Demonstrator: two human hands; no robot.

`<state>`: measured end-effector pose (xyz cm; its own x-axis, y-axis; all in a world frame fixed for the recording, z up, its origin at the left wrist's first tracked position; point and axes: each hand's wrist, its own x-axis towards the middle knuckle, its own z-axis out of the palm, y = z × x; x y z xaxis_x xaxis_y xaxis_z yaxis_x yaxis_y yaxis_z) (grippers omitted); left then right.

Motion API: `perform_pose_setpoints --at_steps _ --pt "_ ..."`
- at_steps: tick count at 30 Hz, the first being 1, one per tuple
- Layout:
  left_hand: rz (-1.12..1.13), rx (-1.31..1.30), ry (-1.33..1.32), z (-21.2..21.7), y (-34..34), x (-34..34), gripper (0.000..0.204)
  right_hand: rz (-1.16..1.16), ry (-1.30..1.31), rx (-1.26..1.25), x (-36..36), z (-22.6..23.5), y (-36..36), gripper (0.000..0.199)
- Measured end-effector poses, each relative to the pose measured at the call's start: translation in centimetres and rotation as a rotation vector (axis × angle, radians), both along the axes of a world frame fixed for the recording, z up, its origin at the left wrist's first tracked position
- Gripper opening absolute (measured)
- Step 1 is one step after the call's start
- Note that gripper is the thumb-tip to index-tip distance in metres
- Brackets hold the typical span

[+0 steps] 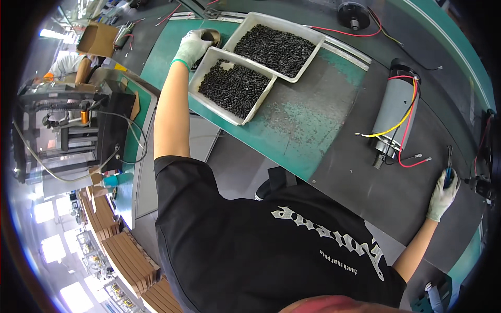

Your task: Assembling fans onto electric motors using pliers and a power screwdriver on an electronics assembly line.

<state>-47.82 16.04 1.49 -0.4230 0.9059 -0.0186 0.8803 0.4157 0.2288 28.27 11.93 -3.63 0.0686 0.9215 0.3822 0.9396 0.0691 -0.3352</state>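
Observation:
My left hand (192, 48), in a white glove with a green cuff, is closed at the edge of a round, dark-centred thing with a tan rim (211, 37). Beside it stand two white plastic bins, one nearer (248, 116) and one farther (313, 55), both holding small black cylindrical parts (232, 88). At the far right, my gloved right hand (443, 195) is wrapped round a blue-handled tool (448, 178) with thin metal tips pointing away from me. Between my hands lies a grey cylindrical motor (394, 107) with red, yellow and black leads.
Another dark motor (354, 14) with a red lead lies at the back. A metal rail (347, 53) runs behind the bins. On the left stand a machine frame (78, 125) with cables and stacked brown cardboard (128, 261). Another person's arm (82, 70) shows at the far left.

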Motion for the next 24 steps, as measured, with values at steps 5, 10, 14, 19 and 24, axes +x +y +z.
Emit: perform_pose_setpoints --at_steps 5,10,14,19,24 --pt "0.018 0.017 0.027 -1.0 0.2 -1.2 0.035 0.027 0.005 0.006 -0.3 0.3 0.0 0.043" --pt "-0.085 0.027 0.136 -2.5 0.1 -2.7 0.038 -0.038 -0.027 0.041 -0.7 0.5 -0.2 0.042" --pt "0.061 0.3 -0.25 2.0 -2.2 2.4 0.032 -0.109 0.363 0.04 0.5 0.5 -1.4 0.036" --pt "-0.147 0.804 -1.656 7.8 -7.9 21.2 0.015 0.217 0.565 0.194 -9.4 10.0 -6.0 0.043" --pt "-0.612 0.377 -2.096 9.6 -11.8 35.2 0.018 0.66 -0.019 0.402 -15.8 19.1 -7.0 0.051"
